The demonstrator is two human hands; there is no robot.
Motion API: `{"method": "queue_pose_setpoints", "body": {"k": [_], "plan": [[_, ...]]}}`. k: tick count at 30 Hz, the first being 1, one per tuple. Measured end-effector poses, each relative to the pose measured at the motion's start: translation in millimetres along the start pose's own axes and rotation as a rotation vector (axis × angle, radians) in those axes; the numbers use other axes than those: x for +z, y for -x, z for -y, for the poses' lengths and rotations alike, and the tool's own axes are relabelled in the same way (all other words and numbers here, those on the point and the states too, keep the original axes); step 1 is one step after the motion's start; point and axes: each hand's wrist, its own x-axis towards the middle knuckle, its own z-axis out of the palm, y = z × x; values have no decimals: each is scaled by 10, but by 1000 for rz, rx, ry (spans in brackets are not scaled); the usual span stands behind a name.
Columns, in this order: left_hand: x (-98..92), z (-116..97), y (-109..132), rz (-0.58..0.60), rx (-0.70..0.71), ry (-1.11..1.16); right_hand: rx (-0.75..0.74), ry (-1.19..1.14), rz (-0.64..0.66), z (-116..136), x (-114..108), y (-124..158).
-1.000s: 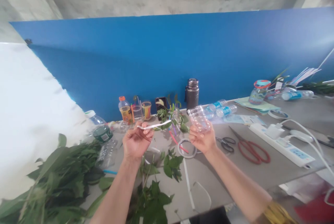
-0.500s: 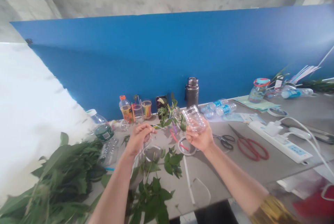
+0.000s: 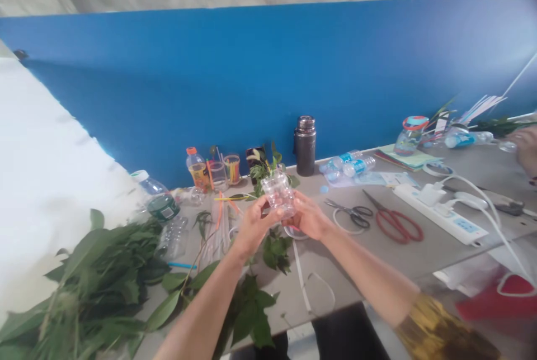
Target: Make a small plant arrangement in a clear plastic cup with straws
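Observation:
A clear ridged plastic piece (image 3: 278, 189), which looks like part of a cut bottle, is tilted between my two hands above the table. My left hand (image 3: 255, 227) grips its lower left side, thumb across the front. My right hand (image 3: 308, 217) holds its lower right side with bent fingers. Behind it stand leafy sprigs (image 3: 260, 170), partly hidden by the plastic. Under my hands lie green leaves (image 3: 276, 251) and a white strip (image 3: 301, 276). Colored straws (image 3: 219, 212) are spread left of my left hand.
A leafy pile (image 3: 104, 270) covers the left side. Black scissors (image 3: 356, 216), red-handled scissors (image 3: 396, 223) and a power strip (image 3: 440, 212) lie on the right. A dark thermos (image 3: 305, 145) stands at the back. Another person's hand (image 3: 526, 150) is at the far right.
My right hand has brought the plastic piece left and lower. My left hand has moved right and now grips it too. Another person's hand has appeared at the far right.

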Motion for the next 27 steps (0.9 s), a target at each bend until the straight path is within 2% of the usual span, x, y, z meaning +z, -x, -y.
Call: {"method": "queue_pose_setpoints", "body": {"k": [2, 4, 5, 7, 8, 10, 13, 15, 23, 25, 27], "plan": [[29, 23, 5, -12, -17, 65, -19, 76, 5, 8, -9, -9], [17, 7, 7, -56, 10, 101, -57, 238, -92, 75, -73, -32], [4, -14, 6, -72, 26, 120, -87, 363, -195, 130, -125, -45], [-22, -66, 4, -96, 51, 151, -140, 681, -507, 267, -252, -65], [-30, -92, 4, -105, 59, 160, -127, 874, -606, 339, -317, -68], [-35, -131, 6, -110, 72, 169, 50, 1308, -654, 466, -429, -54], [-25, -151, 21, -95, 88, 166, 383, 1721, -547, 555, -513, 0], [-15, -145, 38, -71, 79, 155, 479, 1794, -470, 540, -512, 34], [-12, -82, 97, 10, 11, 86, 462, 1830, -356, 410, -391, 64], [-21, -79, 97, 20, 36, 100, 414, 1750, -346, 448, -399, 75], [-29, -82, 90, 31, 64, 116, 296, 1552, -305, 495, -412, 89]]}}
